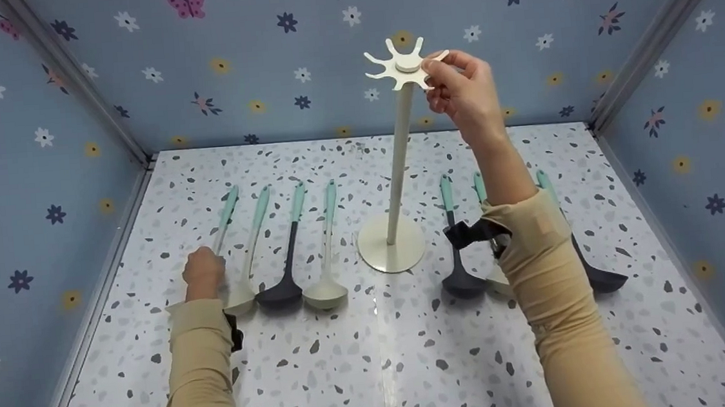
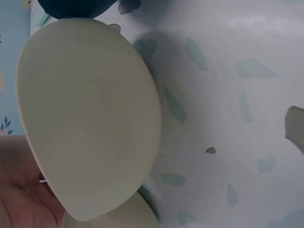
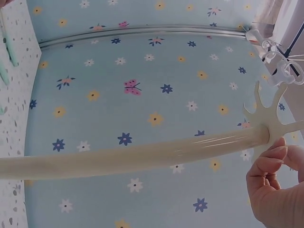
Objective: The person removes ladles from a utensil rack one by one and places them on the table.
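A cream utensil stand (image 1: pixel 400 136) rises upright, its top a disc of hook-like prongs. My right hand (image 1: pixel 463 89) pinches one side of that disc between thumb and fingers; in the right wrist view the same hand (image 3: pixel 278 185) grips a prong beside the pole (image 3: pixel 142 154). On the left, my left hand (image 1: pixel 204 267) holds the stem of the leftmost ladle (image 1: pixel 229 206), which has a mint handle; hand and sleeve mostly hide its bowl. Beside it lies another cream ladle (image 1: pixel 259 208), whose bowl (image 2: pixel 90 114) fills much of the left wrist view.
A dark ladle (image 1: pixel 280 292) and a cream ladle (image 1: pixel 325 292) lie left of the stand's round base (image 1: pixel 392 246). To its right are a dark ladle (image 1: pixel 464 283), a partly covered cream ladle (image 1: pixel 479 186) and another dark ladle (image 1: pixel 604 278). Flowered walls (image 1: pixel 298 40) enclose the speckled table (image 1: pixel 351 385).
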Motion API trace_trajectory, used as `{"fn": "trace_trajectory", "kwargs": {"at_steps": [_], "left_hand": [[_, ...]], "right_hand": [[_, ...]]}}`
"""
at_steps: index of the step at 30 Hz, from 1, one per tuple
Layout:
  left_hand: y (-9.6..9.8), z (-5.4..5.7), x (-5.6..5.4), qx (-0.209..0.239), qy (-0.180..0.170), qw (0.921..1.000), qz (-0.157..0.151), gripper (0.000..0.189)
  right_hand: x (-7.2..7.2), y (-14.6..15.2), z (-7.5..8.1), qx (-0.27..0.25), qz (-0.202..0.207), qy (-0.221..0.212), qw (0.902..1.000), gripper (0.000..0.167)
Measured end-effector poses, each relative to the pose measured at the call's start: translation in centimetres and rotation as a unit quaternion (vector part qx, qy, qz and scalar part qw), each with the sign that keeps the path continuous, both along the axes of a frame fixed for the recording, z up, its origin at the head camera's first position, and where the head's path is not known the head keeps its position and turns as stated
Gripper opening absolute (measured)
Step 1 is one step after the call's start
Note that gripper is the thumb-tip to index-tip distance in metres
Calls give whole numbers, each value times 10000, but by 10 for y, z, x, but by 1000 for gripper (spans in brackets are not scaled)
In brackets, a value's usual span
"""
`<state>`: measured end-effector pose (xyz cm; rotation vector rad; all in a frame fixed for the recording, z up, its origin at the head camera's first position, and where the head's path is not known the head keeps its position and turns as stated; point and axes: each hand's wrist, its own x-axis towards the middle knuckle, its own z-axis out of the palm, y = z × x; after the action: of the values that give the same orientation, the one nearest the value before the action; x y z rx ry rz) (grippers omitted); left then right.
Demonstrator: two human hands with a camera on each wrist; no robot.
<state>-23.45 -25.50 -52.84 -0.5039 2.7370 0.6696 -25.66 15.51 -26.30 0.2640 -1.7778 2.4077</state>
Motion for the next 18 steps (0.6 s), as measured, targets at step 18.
{"fn": "trace_trajectory", "kwargs": {"at_steps": [18], "left_hand": [[49,41,-5,-429,2033,9758,-688,46]], "right_hand": [[-2,8,-3,847,25,490,9952,18]]}}
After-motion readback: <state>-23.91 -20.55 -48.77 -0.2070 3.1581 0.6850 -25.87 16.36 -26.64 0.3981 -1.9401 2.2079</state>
